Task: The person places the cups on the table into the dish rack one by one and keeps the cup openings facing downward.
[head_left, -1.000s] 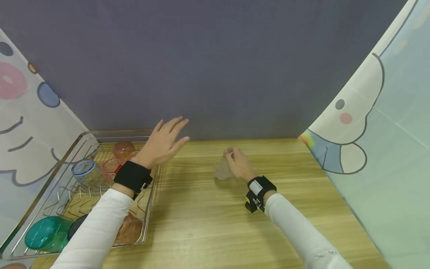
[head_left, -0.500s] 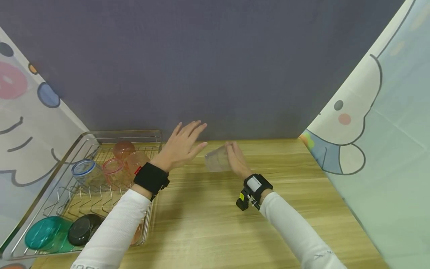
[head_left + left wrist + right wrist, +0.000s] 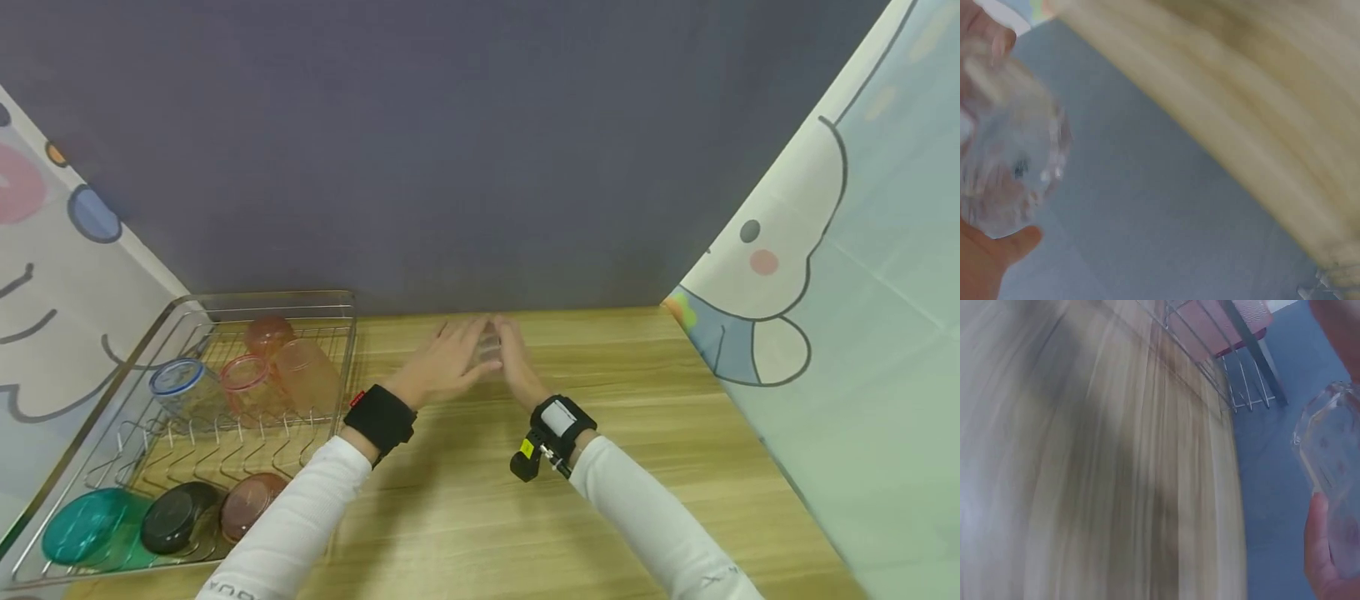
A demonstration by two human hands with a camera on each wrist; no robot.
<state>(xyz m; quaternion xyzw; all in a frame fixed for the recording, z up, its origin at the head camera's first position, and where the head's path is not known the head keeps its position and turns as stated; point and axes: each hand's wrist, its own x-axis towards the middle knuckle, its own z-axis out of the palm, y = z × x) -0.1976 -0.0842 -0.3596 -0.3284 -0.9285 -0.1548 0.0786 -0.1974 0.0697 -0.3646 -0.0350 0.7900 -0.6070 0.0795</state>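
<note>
- Head view: both hands meet over the far middle of the wooden table (image 3: 465,500). The left hand (image 3: 442,371) and right hand (image 3: 517,362) cup a clear glass (image 3: 489,352) between loosely curved fingers. A wire rack (image 3: 341,350) sits to the left.
- Left wrist view: the glass (image 3: 1007,169) is blurred, with a thumb under it.
- Right wrist view: fingers curl round the glass (image 3: 1335,469).

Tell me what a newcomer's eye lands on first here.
Two hands meet around a clear glass cup above the far middle of the wooden table: left hand, right hand. At the left stands a wire dish rack holding pink, blue-rimmed and teal cups.
</note>
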